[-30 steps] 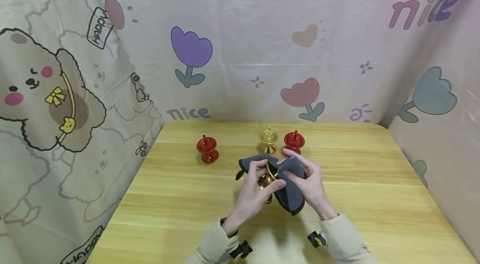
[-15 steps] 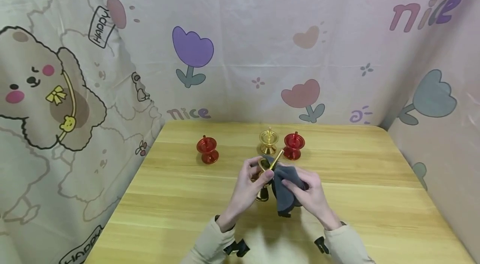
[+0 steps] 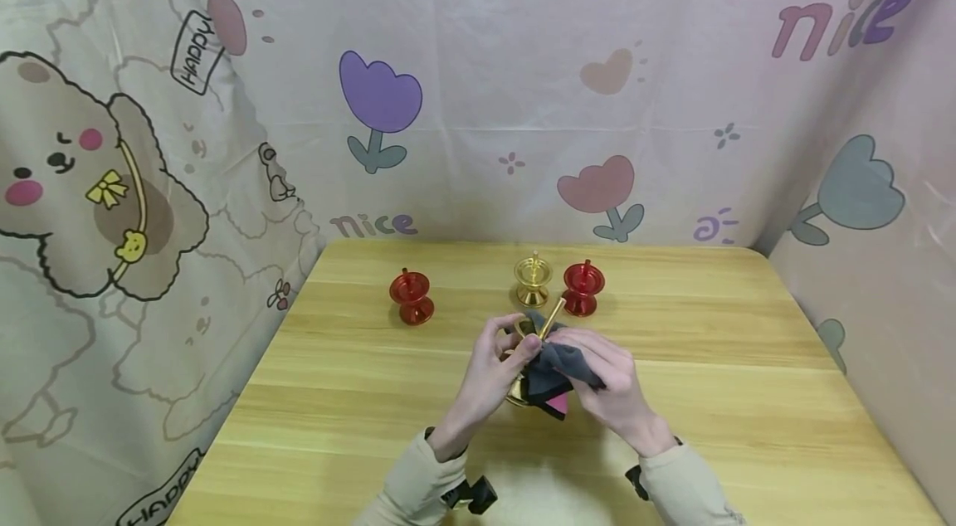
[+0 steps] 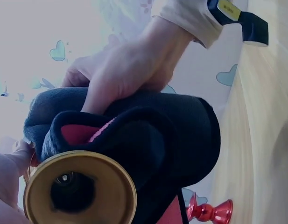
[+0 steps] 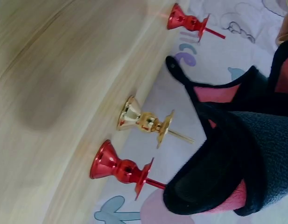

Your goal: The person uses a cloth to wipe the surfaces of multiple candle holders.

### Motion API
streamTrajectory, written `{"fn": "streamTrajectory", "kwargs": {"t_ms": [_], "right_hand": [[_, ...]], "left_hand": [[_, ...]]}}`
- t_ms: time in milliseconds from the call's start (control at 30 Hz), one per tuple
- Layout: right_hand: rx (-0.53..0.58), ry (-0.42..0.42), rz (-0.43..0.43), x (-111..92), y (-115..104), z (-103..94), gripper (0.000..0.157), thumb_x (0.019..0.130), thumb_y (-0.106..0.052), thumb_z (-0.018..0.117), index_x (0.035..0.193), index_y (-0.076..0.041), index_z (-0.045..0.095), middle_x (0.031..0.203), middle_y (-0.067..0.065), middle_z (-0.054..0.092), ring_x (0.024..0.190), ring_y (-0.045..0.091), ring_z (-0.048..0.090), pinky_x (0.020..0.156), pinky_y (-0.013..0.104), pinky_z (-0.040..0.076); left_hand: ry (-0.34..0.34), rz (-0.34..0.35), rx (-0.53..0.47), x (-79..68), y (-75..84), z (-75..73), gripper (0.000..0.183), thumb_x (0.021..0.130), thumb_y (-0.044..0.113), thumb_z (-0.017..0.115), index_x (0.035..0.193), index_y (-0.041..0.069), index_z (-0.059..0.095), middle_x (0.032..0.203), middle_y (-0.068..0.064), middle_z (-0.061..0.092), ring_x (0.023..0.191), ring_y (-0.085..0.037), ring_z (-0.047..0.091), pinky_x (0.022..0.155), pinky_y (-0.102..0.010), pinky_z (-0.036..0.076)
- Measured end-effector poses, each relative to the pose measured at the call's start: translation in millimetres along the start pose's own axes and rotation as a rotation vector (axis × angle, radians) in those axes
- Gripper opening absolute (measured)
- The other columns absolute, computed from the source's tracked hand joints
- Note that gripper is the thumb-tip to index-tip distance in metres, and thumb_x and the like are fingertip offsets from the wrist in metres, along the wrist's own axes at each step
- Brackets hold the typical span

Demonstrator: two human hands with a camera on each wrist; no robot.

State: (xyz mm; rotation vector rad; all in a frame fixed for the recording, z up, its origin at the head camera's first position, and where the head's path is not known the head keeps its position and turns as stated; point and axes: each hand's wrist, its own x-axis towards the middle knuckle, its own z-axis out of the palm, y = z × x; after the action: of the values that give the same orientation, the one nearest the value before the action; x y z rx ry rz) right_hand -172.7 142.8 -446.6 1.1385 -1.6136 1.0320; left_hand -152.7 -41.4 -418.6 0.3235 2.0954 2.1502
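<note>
A pale yellow tabletop with a wood-grain pattern (image 3: 336, 410) carries three glossy, footed holders, each with a shallow round dish and a thin central spike. All stand upright toward its far edge. A shiny red holder (image 3: 415, 307) is on the left, well apart from the others. A shiny gold holder (image 3: 532, 292) stands just beside a second glossy red holder (image 3: 582, 298) on its right, not touching.

Looks like a cloth-walled booth: closed in by cartoon-printed fabric (image 3: 478, 94) across the frame's top and sides, around a wood-grain tabletop (image 3: 717, 393).
</note>
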Motion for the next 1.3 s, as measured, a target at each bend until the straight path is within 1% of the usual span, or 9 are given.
{"fn": "streamTrajectory", "kwargs": {"t_ms": [200,333,433,533,700,800,933,1000,1300], "right_hand": [[0.106,0.038,0.032,-6,10,-1.0,0.015,0.092,0.003,0.061,0.100,0.010,0.072,0.095,0.025,0.072,0.095,0.030,0.071,0.102,0.026,0.055],[0.160,0.105,0.070,-7,12,-2.5,0.017,0.082,0.013,0.063,0.097,0.012,0.071,0.093,0.025,0.072,0.095,0.028,0.071,0.100,0.026,0.056],[0.167,0.137,0.065,-4,12,-4.4,0.012,0.085,0.010,0.065,0.095,0.014,0.071,0.091,0.026,0.072,0.096,0.028,0.071,0.099,0.028,0.056],[0.159,0.129,0.043,2,11,-6.5,0.012,0.090,0.007,0.064,0.095,0.015,0.070,0.092,0.027,0.072,0.097,0.029,0.071,0.100,0.030,0.056],[0.165,0.094,0.011,9,10,-9.4,0.015,0.092,0.004,0.062,0.096,0.016,0.070,0.096,0.027,0.072,0.101,0.029,0.070,0.102,0.031,0.055],[0.234,0.097,0.030,11,10,-10.8,0.015,0.092,0.003,0.064,0.097,0.016,0.069,0.100,0.026,0.073,0.104,0.028,0.071,0.103,0.032,0.055],[0.372,0.122,0.102,9,12,-12.8,0.013,0.086,0.011,0.069,0.097,0.015,0.070,0.103,0.020,0.076,0.108,0.027,0.070,0.104,0.033,0.055],[0.393,0.119,0.146,8,14,-14.6,0.018,0.080,0.015,0.070,0.098,0.012,0.071,0.103,0.016,0.077,0.110,0.027,0.068,0.104,0.032,0.053],[0.105,0.010,0.274,11,8,-22.1,0.045,0.064,0.028,0.064,0.100,0.004,0.075,0.102,0.023,0.072,0.108,0.019,0.068,0.105,0.023,0.051]], "left_hand": [[-0.030,-0.026,-0.063,0.6,-1.4,2.0,0.060,0.100,0.036,0.062,0.140,-0.003,0.040,0.123,-0.032,0.066,0.103,-0.018,0.069,0.088,-0.026,0.057],[-0.111,0.039,0.105,-4.6,-2.6,-1.9,0.073,0.094,0.037,0.071,0.152,0.010,0.035,0.138,-0.019,0.062,0.119,-0.022,0.063,0.100,-0.033,0.053],[-0.183,0.107,0.256,-10.3,-2.9,-7.0,0.094,0.086,0.033,0.080,0.161,0.026,0.023,0.145,-0.009,0.057,0.128,-0.022,0.058,0.109,-0.038,0.047],[-0.205,0.178,0.310,-13.2,-3.7,-11.8,0.107,0.080,0.024,0.086,0.162,0.029,0.016,0.141,-0.009,0.059,0.125,-0.021,0.060,0.112,-0.038,0.046],[-0.197,0.318,0.281,-13.7,-6.1,-16.7,0.108,0.077,0.013,0.087,0.162,0.022,0.021,0.122,-0.011,0.068,0.111,-0.015,0.066,0.106,-0.032,0.051],[-0.233,0.358,0.192,-13.5,-7.9,-17.8,0.106,0.077,0.007,0.085,0.162,0.018,0.022,0.121,-0.018,0.068,0.113,-0.014,0.066,0.106,-0.032,0.053],[-0.334,0.298,-0.005,-13.6,-9.9,-17.8,0.100,0.081,0.002,0.079,0.161,0.016,0.021,0.128,-0.031,0.063,0.117,-0.014,0.066,0.101,-0.036,0.057],[-0.345,0.257,-0.043,-14.1,-10.2,-17.5,0.099,0.082,0.003,0.078,0.162,0.017,0.021,0.129,-0.032,0.062,0.118,-0.012,0.065,0.101,-0.034,0.057],[-0.244,0.299,0.168,-14.8,-13.0,-15.8,0.105,0.082,0.009,0.082,0.163,0.019,0.016,0.133,-0.019,0.065,0.120,-0.022,0.066,0.108,-0.032,0.052]]}}
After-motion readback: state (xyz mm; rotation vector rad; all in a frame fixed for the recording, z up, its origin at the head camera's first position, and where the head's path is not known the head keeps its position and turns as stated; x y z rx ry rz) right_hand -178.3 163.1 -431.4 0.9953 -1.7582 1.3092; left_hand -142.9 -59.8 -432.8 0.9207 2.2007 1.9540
